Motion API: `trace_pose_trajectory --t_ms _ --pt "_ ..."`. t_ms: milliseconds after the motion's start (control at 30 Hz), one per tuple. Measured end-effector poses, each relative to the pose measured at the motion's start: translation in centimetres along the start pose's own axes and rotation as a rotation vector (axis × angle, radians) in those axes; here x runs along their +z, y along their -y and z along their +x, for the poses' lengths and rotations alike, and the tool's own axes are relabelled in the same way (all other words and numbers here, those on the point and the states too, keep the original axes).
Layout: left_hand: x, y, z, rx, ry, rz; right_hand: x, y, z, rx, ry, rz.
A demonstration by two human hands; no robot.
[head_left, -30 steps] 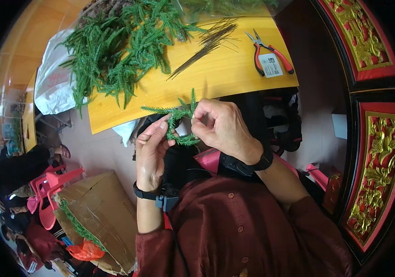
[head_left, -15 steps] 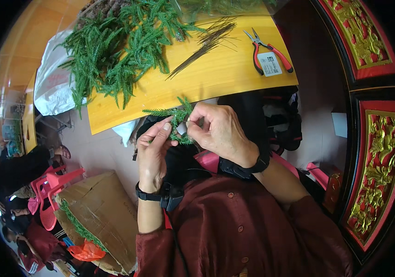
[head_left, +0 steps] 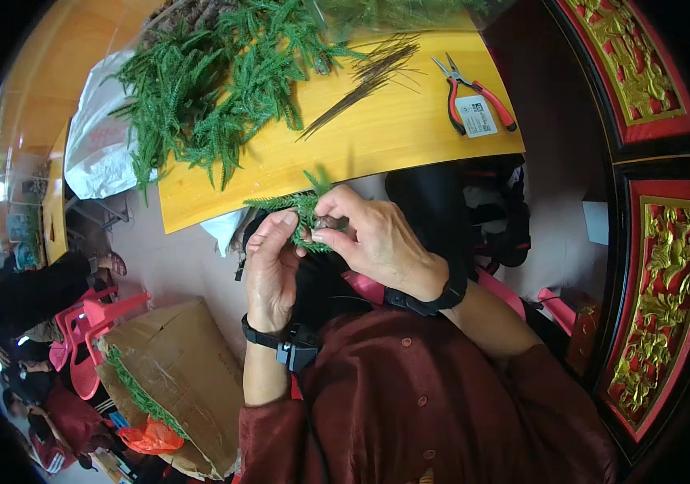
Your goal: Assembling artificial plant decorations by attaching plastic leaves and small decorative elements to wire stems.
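Observation:
An artificial green pine sprig (head_left: 305, 206) hangs in front of the table's near edge, between my two hands. My left hand (head_left: 272, 256) is closed, with its thumb and fingers pinching the sprig's left side. Bent over the right side of the same sprig, my right hand (head_left: 384, 246) has its thumb and index finger drawn together at the stems. A small brownish patch shows between those fingertips, too little to name. Farther off on the yellow table (head_left: 280, 165) lie a heap of green sprigs (head_left: 216, 89), a bundle of thin brown wires (head_left: 369, 81) and red-and-black-handled pliers (head_left: 478, 93).
A white bag (head_left: 103, 133) hangs at the table's left side. Lower left stands an open cardboard box (head_left: 179, 375) holding greenery and an orange plastic bag (head_left: 151, 436), beside a pink chair (head_left: 91, 347). Other people sit at far left. Carved gold-and-red panels (head_left: 658, 298) line the right.
My right thumb and index finger have shifted slightly along the sprig and curled closer over its stems. My left hand keeps its pinch. The whole view has moved a little.

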State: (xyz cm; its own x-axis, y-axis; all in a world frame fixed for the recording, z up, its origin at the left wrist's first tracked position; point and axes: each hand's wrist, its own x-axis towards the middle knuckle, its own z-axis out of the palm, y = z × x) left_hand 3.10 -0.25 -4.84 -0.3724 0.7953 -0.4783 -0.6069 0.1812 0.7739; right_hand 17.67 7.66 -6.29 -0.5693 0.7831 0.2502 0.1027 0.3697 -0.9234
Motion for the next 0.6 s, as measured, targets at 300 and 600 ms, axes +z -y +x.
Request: trace_pose_trajectory --t_ms 300,600 --pt "-0.3 0.2 0.1 0.034 -0.036 0.089 0.1 0.7 -0.2 -0.303 -0.045 -0.300" --pt "0.2 0.6 0.1 0.290 0.021 0.344 0.2 0.1 0.0 -0.329 -0.082 -0.213"
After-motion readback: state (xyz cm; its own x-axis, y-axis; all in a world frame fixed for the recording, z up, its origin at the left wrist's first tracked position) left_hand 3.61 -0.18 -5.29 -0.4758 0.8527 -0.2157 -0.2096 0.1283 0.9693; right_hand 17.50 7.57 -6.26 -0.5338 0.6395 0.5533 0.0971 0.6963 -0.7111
